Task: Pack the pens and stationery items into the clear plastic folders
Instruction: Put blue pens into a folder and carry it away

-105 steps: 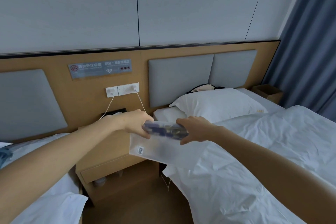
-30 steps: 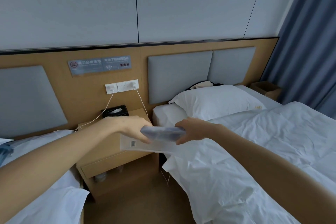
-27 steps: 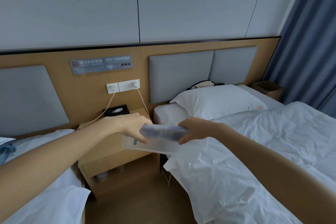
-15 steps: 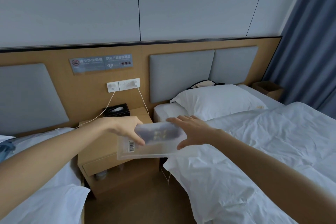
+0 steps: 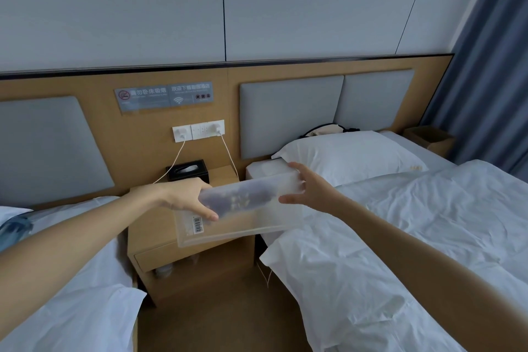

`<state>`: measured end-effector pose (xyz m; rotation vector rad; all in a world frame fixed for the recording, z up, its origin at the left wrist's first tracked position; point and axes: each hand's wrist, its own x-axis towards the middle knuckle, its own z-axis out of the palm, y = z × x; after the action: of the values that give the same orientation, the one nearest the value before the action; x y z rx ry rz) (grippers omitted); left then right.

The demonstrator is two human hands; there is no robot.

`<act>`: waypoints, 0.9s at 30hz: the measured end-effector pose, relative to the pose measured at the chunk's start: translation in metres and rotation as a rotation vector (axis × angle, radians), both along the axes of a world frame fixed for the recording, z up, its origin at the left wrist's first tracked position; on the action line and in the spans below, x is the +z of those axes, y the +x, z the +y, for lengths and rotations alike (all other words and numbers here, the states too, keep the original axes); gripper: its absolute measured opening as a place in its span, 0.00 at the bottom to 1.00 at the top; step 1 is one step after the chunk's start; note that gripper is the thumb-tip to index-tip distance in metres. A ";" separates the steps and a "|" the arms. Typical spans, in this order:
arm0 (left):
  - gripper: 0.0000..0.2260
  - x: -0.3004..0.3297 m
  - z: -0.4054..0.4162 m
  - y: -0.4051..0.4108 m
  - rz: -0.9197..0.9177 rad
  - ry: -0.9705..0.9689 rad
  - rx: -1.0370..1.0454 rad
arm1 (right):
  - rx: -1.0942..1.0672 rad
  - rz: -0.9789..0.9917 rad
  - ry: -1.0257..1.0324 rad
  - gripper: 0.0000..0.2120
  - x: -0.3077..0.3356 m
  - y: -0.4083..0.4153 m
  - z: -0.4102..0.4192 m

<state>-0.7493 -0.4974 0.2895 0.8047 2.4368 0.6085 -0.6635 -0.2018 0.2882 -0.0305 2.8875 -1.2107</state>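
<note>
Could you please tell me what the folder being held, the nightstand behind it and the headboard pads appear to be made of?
Folder: thin frosted translucent plastic, it seems; dark contents and the bed show through it, and a barcode sticker sits on it.
Nightstand: light wood or wood-look laminate, matte; faint grain, uniform colour.
Headboard pads: grey padded fabric or leatherette, by the soft rounded edges; the weave is too small to tell.

One wide-angle view only, worn on the person's head, looking forward and slightly down across the gap between two beds toward the headboard wall (image 5: 285,71). Both forearms reach in from the lower corners, close to the lens. The nightstand (image 5: 148,240) sits centre frame, a curtain (image 5: 491,66) at the right edge.
</note>
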 end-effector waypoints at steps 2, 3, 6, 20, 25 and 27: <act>0.45 0.001 -0.001 0.000 -0.021 0.022 -0.003 | -0.018 -0.021 -0.075 0.37 0.001 -0.002 -0.002; 0.43 0.004 -0.001 0.001 -0.031 0.035 -0.004 | -0.019 -0.024 -0.109 0.34 0.003 -0.003 -0.002; 0.35 0.013 0.000 0.003 -0.049 0.144 0.023 | -0.033 -0.026 -0.253 0.28 0.003 -0.005 0.001; 0.33 -0.011 0.017 0.015 -0.091 1.052 0.669 | -0.195 0.114 -0.529 0.23 0.004 -0.012 0.006; 0.31 -0.014 0.027 0.022 -0.106 1.059 0.670 | -0.115 0.083 -0.568 0.16 0.007 -0.007 0.010; 0.36 -0.013 0.025 0.021 -0.114 1.067 0.658 | -0.095 0.058 -0.544 0.16 0.007 -0.005 0.012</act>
<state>-0.7281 -0.4720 0.2761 0.2344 2.1206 2.2144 -0.6681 -0.1901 0.2955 0.0683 2.5301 -2.0005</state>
